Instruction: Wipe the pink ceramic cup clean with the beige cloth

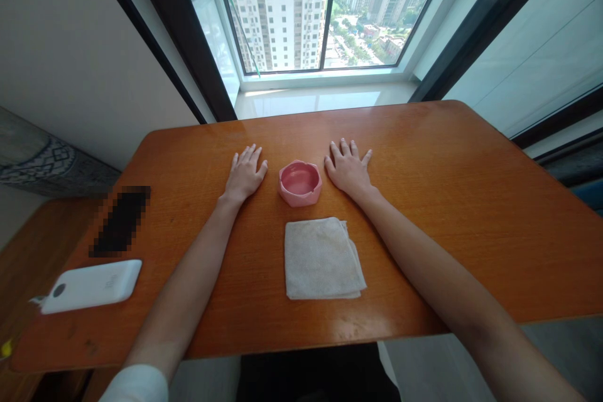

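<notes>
My left hand [245, 174] lies palm down on the wooden table with its fingers stretched forward, holding nothing. To its right stands a pink, many-sided ashtray [300, 195] with notches in its rim, apart from both hands. On the ashtray's other side, my right hand [349, 168] rests flat with fingers spread and nothing in it. A folded pale grey cloth [320, 259] lies on the table just in front of the ashtray, between my forearms. No part of either hand touches the cloth.
The brown wooden table [471, 201] spans the view. At its left side lie a white power bank [94, 286] and a dark, pixelated rectangular thing [121, 221]. Beyond the far edge is a window [325, 12] with a pale sill. A wooden bench [51, 245] stands at the left.
</notes>
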`<move>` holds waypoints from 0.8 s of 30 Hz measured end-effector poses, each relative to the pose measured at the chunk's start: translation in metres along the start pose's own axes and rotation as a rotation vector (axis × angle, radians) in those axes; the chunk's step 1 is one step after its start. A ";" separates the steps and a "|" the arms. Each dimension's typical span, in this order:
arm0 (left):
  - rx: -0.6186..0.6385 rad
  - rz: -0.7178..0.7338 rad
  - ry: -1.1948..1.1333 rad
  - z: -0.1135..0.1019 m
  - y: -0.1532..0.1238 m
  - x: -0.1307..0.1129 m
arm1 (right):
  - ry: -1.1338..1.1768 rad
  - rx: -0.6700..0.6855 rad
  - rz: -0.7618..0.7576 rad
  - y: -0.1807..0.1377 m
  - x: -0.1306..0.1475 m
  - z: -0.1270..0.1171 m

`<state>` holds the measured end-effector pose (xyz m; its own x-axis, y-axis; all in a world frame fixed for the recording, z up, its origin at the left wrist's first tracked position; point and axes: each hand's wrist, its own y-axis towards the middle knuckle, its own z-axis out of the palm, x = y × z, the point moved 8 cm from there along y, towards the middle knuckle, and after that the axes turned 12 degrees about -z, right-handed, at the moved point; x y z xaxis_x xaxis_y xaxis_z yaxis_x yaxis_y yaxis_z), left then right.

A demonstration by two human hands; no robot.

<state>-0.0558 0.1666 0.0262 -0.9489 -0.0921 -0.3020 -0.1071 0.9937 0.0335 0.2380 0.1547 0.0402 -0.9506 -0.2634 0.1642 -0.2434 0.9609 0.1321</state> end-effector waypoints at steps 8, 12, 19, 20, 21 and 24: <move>-0.025 0.006 -0.016 -0.001 0.000 0.001 | 0.016 -0.009 0.005 0.000 0.000 0.000; -0.016 -0.006 -0.015 0.001 0.000 0.001 | -0.005 -0.007 0.005 0.001 0.001 0.000; -0.023 0.000 -0.029 0.002 0.002 0.002 | -0.016 -0.023 0.004 0.001 0.001 0.000; -0.024 0.001 -0.031 0.002 0.002 0.002 | -0.015 -0.027 0.003 0.001 0.001 0.000; -0.026 0.002 -0.032 0.002 0.002 0.002 | -0.014 -0.029 0.002 0.002 0.001 0.000; -0.038 0.014 -0.036 0.001 0.002 0.003 | -0.013 -0.027 0.007 0.002 0.001 0.001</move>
<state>-0.0580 0.1683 0.0243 -0.9391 -0.0753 -0.3353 -0.1060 0.9916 0.0742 0.2366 0.1562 0.0394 -0.9548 -0.2554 0.1521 -0.2317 0.9600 0.1573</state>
